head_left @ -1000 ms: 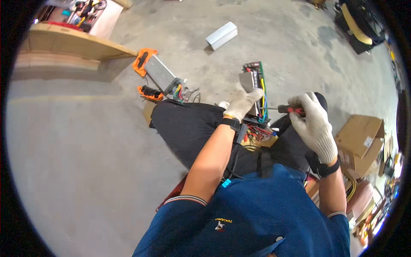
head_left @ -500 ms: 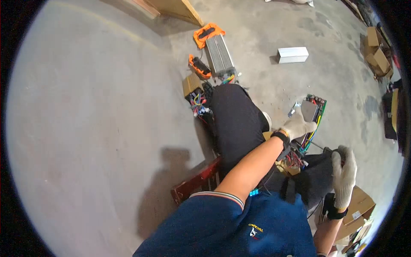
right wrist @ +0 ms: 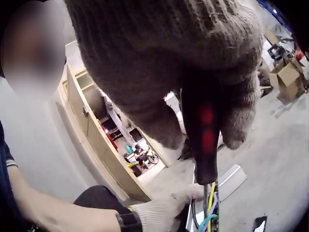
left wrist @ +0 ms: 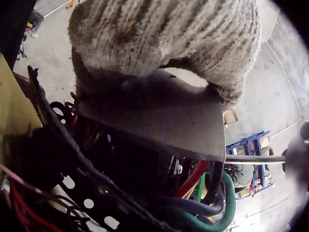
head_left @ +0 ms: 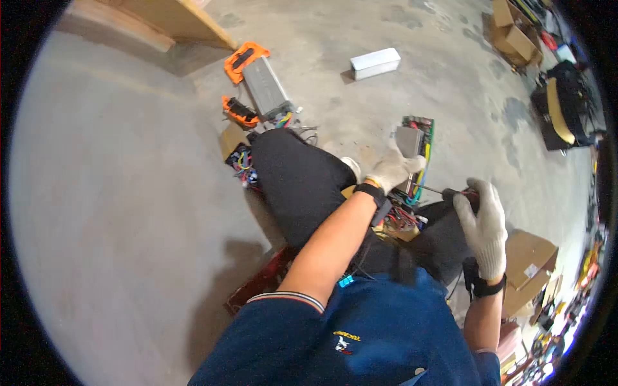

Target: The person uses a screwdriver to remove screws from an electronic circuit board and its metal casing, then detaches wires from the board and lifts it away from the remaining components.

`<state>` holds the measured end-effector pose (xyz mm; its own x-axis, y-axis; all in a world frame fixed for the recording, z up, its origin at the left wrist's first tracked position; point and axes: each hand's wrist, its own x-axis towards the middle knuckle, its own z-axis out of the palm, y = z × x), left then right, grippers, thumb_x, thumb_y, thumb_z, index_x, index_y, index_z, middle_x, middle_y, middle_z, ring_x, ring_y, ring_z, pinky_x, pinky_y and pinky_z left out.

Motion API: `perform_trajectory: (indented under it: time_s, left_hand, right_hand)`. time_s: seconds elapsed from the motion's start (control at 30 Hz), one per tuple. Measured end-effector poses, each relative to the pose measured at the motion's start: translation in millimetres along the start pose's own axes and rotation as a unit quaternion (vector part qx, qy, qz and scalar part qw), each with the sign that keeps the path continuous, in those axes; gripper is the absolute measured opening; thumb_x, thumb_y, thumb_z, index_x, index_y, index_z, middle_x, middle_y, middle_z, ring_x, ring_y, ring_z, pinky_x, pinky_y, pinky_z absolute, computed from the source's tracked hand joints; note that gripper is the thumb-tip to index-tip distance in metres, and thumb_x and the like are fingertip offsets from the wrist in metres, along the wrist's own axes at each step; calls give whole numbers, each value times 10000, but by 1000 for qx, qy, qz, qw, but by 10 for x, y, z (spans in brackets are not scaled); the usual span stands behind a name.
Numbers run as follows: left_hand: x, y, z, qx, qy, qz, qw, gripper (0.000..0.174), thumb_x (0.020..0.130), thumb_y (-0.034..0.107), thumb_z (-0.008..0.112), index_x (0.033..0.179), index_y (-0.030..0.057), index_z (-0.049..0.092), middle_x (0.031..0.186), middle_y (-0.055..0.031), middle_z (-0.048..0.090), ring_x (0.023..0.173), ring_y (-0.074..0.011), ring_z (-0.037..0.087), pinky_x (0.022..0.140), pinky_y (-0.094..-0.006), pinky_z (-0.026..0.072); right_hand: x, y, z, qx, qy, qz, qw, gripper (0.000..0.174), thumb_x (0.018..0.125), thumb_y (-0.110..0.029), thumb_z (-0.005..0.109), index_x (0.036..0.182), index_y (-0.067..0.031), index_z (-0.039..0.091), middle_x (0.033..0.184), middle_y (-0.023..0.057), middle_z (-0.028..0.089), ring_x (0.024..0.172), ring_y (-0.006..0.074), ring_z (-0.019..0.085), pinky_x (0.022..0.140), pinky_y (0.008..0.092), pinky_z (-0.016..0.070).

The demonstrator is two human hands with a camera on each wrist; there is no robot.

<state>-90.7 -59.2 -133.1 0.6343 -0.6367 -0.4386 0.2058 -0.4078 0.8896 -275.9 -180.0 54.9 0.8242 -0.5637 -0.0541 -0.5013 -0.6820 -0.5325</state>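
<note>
My gloved left hand (head_left: 394, 172) grips a grey metal plate (left wrist: 159, 116) on the side of an opened electronic unit, whose green circuit board (head_left: 431, 128) stands along the far side. Yellow, blue and green wires (head_left: 421, 174) run down beside the plate. In my gloved right hand (head_left: 483, 219) is a screwdriver with a black and red handle (right wrist: 206, 130). Its shaft (left wrist: 256, 159) points across to the plate's edge, and the tip is hidden there in the left wrist view. Loose red and black leads (head_left: 400, 219) gather at the unit's near end, between my knees.
A silver metal casing (head_left: 375, 64) lies on the concrete floor ahead. At left is a grey finned unit (head_left: 266, 85) with orange end pieces, near a wooden door (head_left: 187, 19). Cardboard boxes (head_left: 529, 264) stand at right, and a black bag (head_left: 560, 109) lies farther off.
The head view has swung left and partly back, shifting everything in it. My left hand stays on the plate, and my right hand still holds the screwdriver against the unit's side.
</note>
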Motion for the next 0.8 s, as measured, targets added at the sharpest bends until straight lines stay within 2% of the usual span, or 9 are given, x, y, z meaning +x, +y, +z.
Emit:
perform_trajectory:
  time_s: [0.03, 0.1, 0.2, 0.33, 0.47, 0.57, 0.6, 0.67, 0.8]
  left_hand:
    - [5, 24, 10, -10, -6, -7, 1000, 1213, 821, 514, 848, 1661, -100, 223, 1482, -324, 620, 1366, -440, 637, 1173, -452, 487]
    - [196, -242, 49, 7, -42, -5, 999, 1186, 830, 538, 837, 1651, -91, 257, 1425, -319, 664, 1325, -441, 669, 1133, -456, 519]
    - [114, -110, 63, 11, 22, -9, 1000, 804, 830, 390, 893, 1415, -51, 562, 1220, -167, 733, 1113, -279, 714, 997, -419, 579]
    - [178, -258, 84, -15, 3, 16, 1000, 769, 857, 357, 877, 1438, -7, 528, 1217, -124, 700, 1103, -238, 679, 990, -400, 572]
    - [230, -350, 80, 0, 13, 40, 999, 710, 892, 397, 847, 1410, 8, 556, 1176, -116, 716, 1014, -207, 699, 904, -374, 592]
    - [94, -104, 26, -43, -22, 39, 998, 618, 892, 390, 839, 1339, 26, 617, 1100, -91, 723, 902, -189, 707, 810, -359, 602]
    - [97, -95, 14, -45, -29, 41, 998, 618, 892, 390, 839, 1339, 26, 617, 1100, -91, 723, 902, -189, 707, 810, -359, 602]
    - [118, -75, -13, -26, -27, 5, 999, 900, 820, 436, 885, 1434, -95, 499, 1237, -194, 726, 1111, -282, 731, 980, -378, 585]
    - [82, -21, 5, -41, -26, 15, 999, 889, 822, 428, 883, 1438, -89, 503, 1231, -188, 727, 1105, -277, 731, 979, -374, 585]
  right_hand:
    - [-9, -25, 6, 25, -1, 47, 999, 301, 1018, -167, 733, 1259, 9, 695, 1157, 232, 713, 1086, 392, 721, 956, 451, 565]
    - [9, 14, -16, -8, -4, -1, 1000, 256, 1032, -153, 706, 1243, -7, 707, 1136, 213, 716, 1075, 404, 712, 940, 447, 567]
    - [-28, -19, -41, 54, -18, -13, 998, 244, 980, -104, 740, 1209, -26, 710, 1134, 195, 685, 1045, 398, 704, 924, 446, 568]
    - [-73, -66, -29, 41, 7, -50, 998, 306, 942, -115, 773, 1222, -19, 697, 1164, 209, 671, 1060, 413, 700, 923, 464, 574]
    - [-66, -27, 5, 10, 3, 13, 1000, 258, 1074, -281, 679, 1202, -61, 719, 1104, 204, 702, 1037, 436, 715, 909, 490, 581]
    - [-75, -17, -2, 46, 5, -12, 999, 156, 1019, -163, 706, 1155, -86, 721, 1072, 178, 694, 1011, 402, 717, 881, 484, 581]
    - [-78, 13, -8, 63, 5, -34, 997, 187, 974, -108, 728, 1159, -95, 714, 1059, 162, 687, 1014, 386, 715, 866, 481, 582]
    - [-92, 31, 1, 39, 15, -44, 998, 204, 966, -105, 735, 1169, -97, 710, 1051, 158, 689, 1020, 381, 715, 870, 478, 586]
    - [-92, -93, 19, 31, 0, 33, 999, 238, 962, -110, 743, 1195, -87, 700, 1057, 167, 689, 1048, 385, 710, 902, 475, 602]
